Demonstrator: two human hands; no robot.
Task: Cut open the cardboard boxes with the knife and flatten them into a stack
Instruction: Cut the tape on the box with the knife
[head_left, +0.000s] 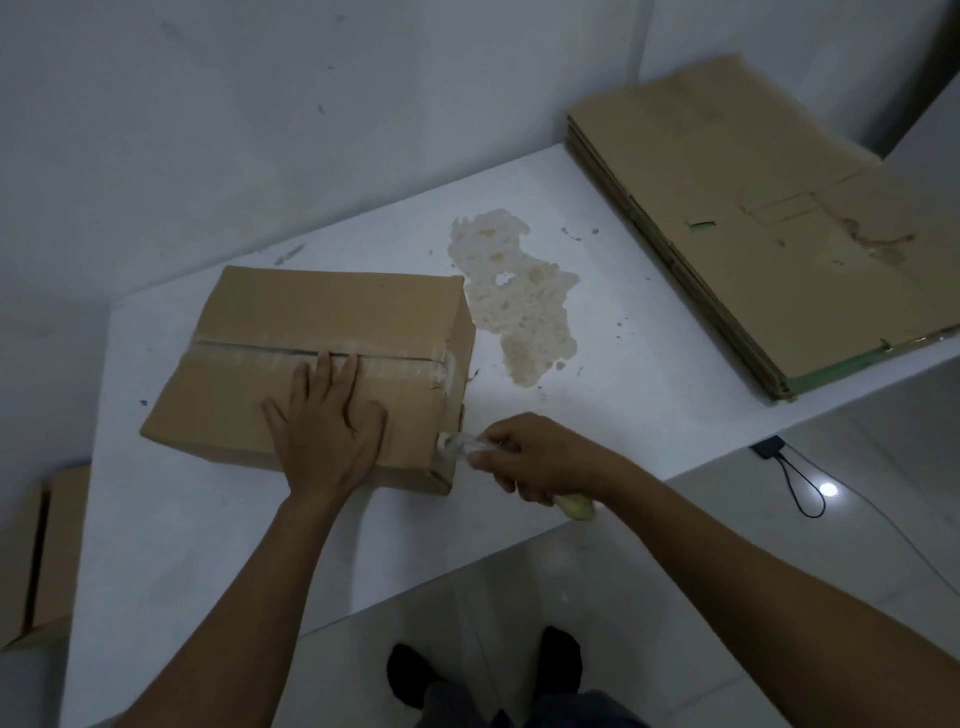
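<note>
White table (623, 395), taped box (322, 306) under left hand (324, 431), knife (461, 446) alongside

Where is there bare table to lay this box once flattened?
Bare tabletop between the box and the flattened stack, stained but free; also the near strip before the box. Crowded at the box's right end: right hand with knife.

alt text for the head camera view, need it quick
A person's left hand presses flat on top of a taped cardboard box on a white table, while the right hand grips a knife at the box's right end. A stack of flattened cardboard lies at the table's far right, and another box sits low at left.
</note>
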